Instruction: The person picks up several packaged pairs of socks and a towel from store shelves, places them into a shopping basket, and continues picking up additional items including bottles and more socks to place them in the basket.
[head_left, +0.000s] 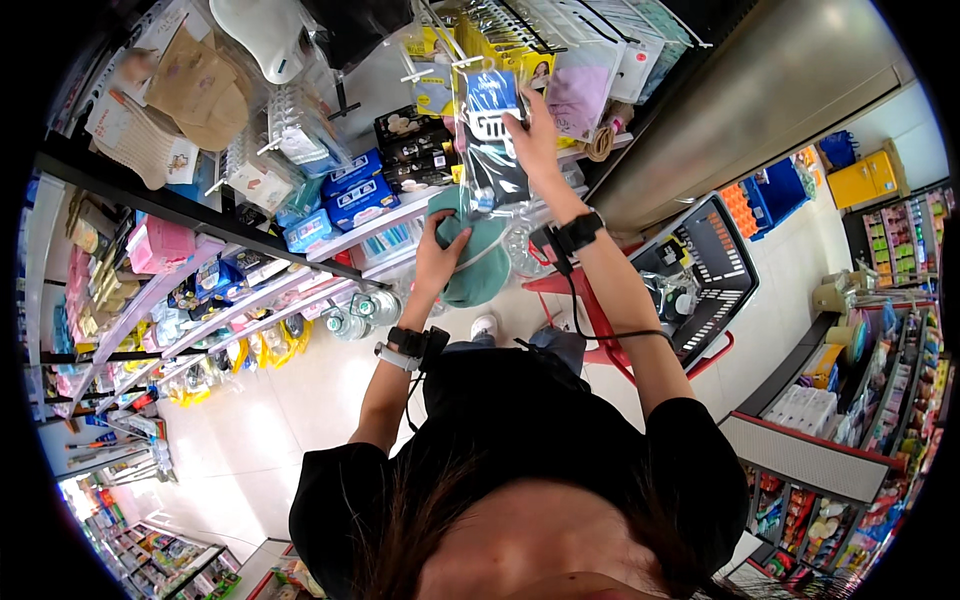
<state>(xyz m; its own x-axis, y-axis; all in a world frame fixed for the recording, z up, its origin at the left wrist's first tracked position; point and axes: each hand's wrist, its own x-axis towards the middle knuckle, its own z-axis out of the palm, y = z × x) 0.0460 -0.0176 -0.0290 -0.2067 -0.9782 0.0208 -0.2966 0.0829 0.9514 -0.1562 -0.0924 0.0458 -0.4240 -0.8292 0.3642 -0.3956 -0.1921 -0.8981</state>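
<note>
My right hand (537, 140) grips the side of a clear plastic packet (494, 168) that holds folded black fabric under a blue card. The packet hangs upright by the ends of the display hooks; whether it is still on one I cannot tell. Lower and to the left, my left hand (437, 255) is closed on a teal fabric cap (477, 277), thumb on top. The cap's upper part lies behind the bottom of the packet. Both wrists wear black straps.
Boxes and blue packs (362, 203) line the shelf ahead, with brown caps (205, 90) hanging at upper left. A red cart with a black basket (715, 280) stands close on my right, beside a metal column (740, 100). Large clear bottles (362, 310) stand below the shelf.
</note>
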